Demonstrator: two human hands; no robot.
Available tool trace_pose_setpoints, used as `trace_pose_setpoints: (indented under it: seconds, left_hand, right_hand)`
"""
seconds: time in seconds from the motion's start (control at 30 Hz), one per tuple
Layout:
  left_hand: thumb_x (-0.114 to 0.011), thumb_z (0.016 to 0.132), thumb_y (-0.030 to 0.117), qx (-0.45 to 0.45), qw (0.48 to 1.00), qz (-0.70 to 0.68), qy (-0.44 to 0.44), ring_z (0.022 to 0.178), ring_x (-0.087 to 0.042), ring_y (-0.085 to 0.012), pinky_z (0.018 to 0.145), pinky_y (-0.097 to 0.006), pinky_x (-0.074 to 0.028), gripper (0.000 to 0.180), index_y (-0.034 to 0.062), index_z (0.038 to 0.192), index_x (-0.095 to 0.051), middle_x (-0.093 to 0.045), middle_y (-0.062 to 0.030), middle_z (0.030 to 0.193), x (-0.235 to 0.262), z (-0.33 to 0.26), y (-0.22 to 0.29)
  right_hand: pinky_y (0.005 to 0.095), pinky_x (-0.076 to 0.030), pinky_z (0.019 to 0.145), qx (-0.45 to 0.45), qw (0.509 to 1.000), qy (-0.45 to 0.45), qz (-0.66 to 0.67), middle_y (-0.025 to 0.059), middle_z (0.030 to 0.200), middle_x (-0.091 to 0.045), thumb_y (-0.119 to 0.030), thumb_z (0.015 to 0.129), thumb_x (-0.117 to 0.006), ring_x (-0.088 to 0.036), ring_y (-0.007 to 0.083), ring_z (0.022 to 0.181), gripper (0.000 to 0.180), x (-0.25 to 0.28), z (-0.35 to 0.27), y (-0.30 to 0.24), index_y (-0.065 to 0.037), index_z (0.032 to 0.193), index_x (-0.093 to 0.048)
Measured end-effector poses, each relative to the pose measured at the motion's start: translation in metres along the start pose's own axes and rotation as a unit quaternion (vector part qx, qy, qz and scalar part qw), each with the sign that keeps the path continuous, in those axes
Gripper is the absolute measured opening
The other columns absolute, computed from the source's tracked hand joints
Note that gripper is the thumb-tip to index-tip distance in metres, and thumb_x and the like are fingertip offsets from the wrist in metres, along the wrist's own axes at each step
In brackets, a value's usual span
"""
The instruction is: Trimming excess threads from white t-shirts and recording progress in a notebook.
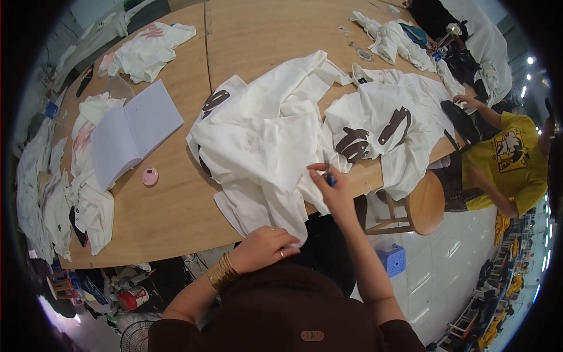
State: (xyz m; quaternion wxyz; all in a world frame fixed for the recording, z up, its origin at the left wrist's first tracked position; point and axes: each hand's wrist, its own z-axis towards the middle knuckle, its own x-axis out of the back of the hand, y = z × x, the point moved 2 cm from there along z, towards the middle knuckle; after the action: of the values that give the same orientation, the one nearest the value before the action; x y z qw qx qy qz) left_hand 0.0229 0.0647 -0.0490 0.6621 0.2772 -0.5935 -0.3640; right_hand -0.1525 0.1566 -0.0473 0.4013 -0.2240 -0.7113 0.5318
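Observation:
A white garment with dark brown printed patches lies rumpled in front of me, its lower end hanging over the table's near edge. My left hand, with a gold bracelet and a ring, is closed on that hanging end. In my right hand is a small pair of thread snips with a blue handle, blades pointing away from me. This hand is just off the garment's right side. To the right lies a second white garment, also with dark brown patches and partly against the first.
On the wooden table, an open notebook and a pink round gadget sit left, near more white garments. At right, a person in a yellow shirt stands behind a wooden stool. A blue plastic stool is on the floor.

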Motion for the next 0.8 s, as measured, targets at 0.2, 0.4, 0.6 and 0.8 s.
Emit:
trace_pose_setpoints:
  seconds: [0.2,0.4,0.6,0.8]
  left_hand:
    - [-0.059,0.086,0.016,0.107,0.982,-0.056,0.147,0.072,-0.063,-0.0188,0.067,-0.029,-0.049,0.017,0.0028,0.095,-0.064,-0.065,-0.0096,0.083,0.074,0.021,-0.020]
    - [-0.060,0.087,0.011,0.264,0.930,-0.189,0.172,0.073,-0.060,-0.0083,0.066,-0.023,-0.048,0.014,-0.0004,0.095,-0.063,-0.064,-0.0043,0.083,0.068,0.017,-0.044]
    - [-0.067,0.082,0.012,0.284,0.914,-0.226,0.181,0.068,-0.061,-0.0092,0.062,-0.023,-0.048,0.022,-0.0016,0.096,-0.057,-0.063,-0.0060,0.078,0.003,0.022,-0.042]
    - [-0.071,0.078,0.015,0.267,0.916,-0.191,0.230,0.064,-0.059,-0.0109,0.057,-0.024,-0.047,0.028,-0.0001,0.096,-0.055,-0.061,-0.0070,0.072,0.001,0.030,-0.039]
  right_hand:
    - [0.0223,-0.031,0.050,-0.019,1.000,0.004,-0.024,-0.0020,0.058,-0.045,-0.018,0.086,-0.060,-0.037,0.0040,0.056,0.017,0.011,-0.007,0.010,-0.004,0.092,-0.065]
    - [0.0235,-0.035,0.050,-0.034,0.996,-0.004,-0.079,0.0004,0.055,-0.046,-0.017,0.082,-0.064,-0.040,0.0059,0.053,0.013,0.011,-0.015,0.018,-0.004,0.088,-0.064]
    - [0.0222,-0.032,0.050,-0.071,0.996,-0.041,-0.030,-0.0032,0.059,-0.043,-0.016,0.080,-0.067,-0.037,0.0046,0.055,0.016,-0.017,-0.028,0.023,-0.003,0.090,-0.064]
    - [0.0239,-0.040,0.054,-0.075,0.993,-0.081,0.031,0.0034,0.062,-0.052,-0.017,0.080,-0.067,-0.047,0.0108,0.055,0.023,-0.041,-0.055,0.038,-0.003,0.098,-0.063]
